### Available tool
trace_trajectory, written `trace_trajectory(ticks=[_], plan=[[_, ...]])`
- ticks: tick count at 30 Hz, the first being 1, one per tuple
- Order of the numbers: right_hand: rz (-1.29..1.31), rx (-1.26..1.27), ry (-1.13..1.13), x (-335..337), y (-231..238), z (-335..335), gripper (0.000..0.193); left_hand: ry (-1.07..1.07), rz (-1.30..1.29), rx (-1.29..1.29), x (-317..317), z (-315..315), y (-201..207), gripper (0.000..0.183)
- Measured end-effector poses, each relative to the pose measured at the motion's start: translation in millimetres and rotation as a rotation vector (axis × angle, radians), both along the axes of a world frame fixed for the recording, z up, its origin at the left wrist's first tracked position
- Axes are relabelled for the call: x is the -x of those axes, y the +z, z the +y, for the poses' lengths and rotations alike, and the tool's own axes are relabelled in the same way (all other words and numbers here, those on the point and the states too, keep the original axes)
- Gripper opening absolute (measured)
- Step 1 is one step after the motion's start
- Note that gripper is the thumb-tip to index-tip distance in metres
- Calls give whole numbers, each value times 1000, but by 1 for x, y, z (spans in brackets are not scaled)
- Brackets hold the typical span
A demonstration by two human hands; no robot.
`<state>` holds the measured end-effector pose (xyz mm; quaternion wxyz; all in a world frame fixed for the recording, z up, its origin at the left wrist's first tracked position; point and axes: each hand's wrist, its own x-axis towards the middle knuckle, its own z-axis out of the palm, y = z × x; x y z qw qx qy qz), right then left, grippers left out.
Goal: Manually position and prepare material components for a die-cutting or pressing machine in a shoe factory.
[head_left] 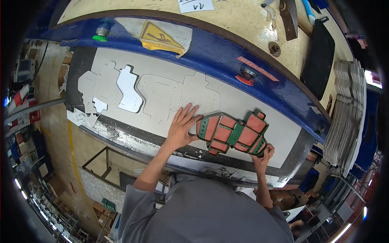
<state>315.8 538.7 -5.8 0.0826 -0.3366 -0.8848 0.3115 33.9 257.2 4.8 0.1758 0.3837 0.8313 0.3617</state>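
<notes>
A cutting die, green with pinkish-red pads, lies on or just over a large pale grey cardboard sheet. My left hand has thumb and forefinger at the die's left end, while its other fingers stretch over the sheet. At the lower right end of the die, my right hand grips the edge with bent fingers. Left of the die, the sheet carries cut and creased carton outlines. A white cut-out shape shows there, with a smaller white opening near the sheet's left edge.
A blue machine beam spans the far side, bearing a green button, a red button and a yellow warning sign. Stacked cardboard sheets stand at the right. A hammer-like tool lies on top of the beam.
</notes>
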Motion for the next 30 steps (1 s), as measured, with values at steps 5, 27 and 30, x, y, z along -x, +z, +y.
trace_trajectory(ticks=[5, 27, 30], plan=[[20, -4, 14, 5, 1, 0, 75, -19, 21, -3, 1, -1, 0, 68], [18, -209, 33, -7, 2, -5, 80, -50, 158, -87, -10, -8, -3, 83], [0, -167, 13, -10, 11, -10, 101, -24, 152, -128, -16, -18, -1, 89]])
